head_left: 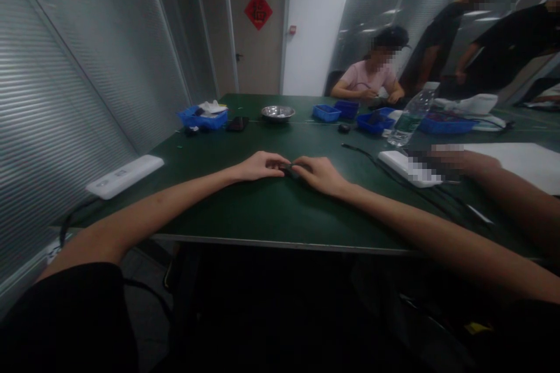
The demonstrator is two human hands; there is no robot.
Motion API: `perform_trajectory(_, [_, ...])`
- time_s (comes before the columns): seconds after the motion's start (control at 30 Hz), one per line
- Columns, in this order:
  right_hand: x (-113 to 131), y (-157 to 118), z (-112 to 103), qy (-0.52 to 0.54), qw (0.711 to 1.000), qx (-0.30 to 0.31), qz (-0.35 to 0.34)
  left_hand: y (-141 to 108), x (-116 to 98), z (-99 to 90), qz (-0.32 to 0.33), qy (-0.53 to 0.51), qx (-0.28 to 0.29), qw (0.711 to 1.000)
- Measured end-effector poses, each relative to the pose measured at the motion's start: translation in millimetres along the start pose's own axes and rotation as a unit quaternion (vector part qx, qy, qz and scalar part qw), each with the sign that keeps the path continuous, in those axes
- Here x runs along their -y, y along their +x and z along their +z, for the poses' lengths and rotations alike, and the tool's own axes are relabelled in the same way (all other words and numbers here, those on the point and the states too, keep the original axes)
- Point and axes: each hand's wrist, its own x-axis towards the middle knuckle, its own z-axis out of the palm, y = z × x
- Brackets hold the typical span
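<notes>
Over the middle of the green table (227,204), my left hand (261,165) and my right hand (322,174) meet fingertip to fingertip. Between them is a small dark object (289,169), pinched from both sides low at the tabletop. Its kind cannot be made out, as the fingers cover much of it. A shiny metal bowl (278,118) stands straight beyond my hands. Behind my left hand, a dark phone (237,123) lies flat beside a blue tray (213,121) with white and dark things in it.
White power strips (126,176) lie at left and right, the right one (409,168) with cables. More blue trays (326,112) and a water bottle (413,116) stand at the back right. Another person's arm (503,186) reaches in from the right. A person in pink (365,78) sits across.
</notes>
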Motion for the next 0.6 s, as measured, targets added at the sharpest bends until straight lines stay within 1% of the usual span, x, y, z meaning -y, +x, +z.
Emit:
perform_trajectory(0.1, [-6.1,-0.5,-1.7,-0.033,0.999,0.005,0.04,-0.9,2.9,-3.9,-0.004,0.039,-0.005,0.999])
perform_trajectory(0.2, [-16.2,-1.9,-4.3,-0.067,0.996,0.016,0.06,-2.1,10.0,-8.4,0.028,0.077,-0.037,0.996])
perform_trajectory(0.27, [-22.4,-2.9,-6.1,-0.084,0.994,0.015,0.069,-2.7,14.6,-11.0,0.038,0.09,-0.05,0.994])
perform_trajectory(0.37, [-27.6,-4.0,-7.7,-0.093,0.993,0.019,0.076,-2.6,19.7,-14.2,0.01,0.101,-0.059,0.993])
perform_trajectory(0.47, [-28.7,-4.8,-7.4,-0.095,0.993,0.021,0.07,-2.6,25.8,-19.8,-0.031,0.108,-0.087,0.99])
perform_trajectory(0.53, [-28.7,-5.5,-6.6,-0.093,0.993,0.017,0.063,-4.5,33.0,-27.4,-0.052,0.11,-0.114,0.986])
perform_trajectory(0.6, [-28.4,-6.4,-6.1,-0.092,0.994,0.016,0.061,-9.3,43.2,-39.3,-0.069,0.123,-0.144,0.979])
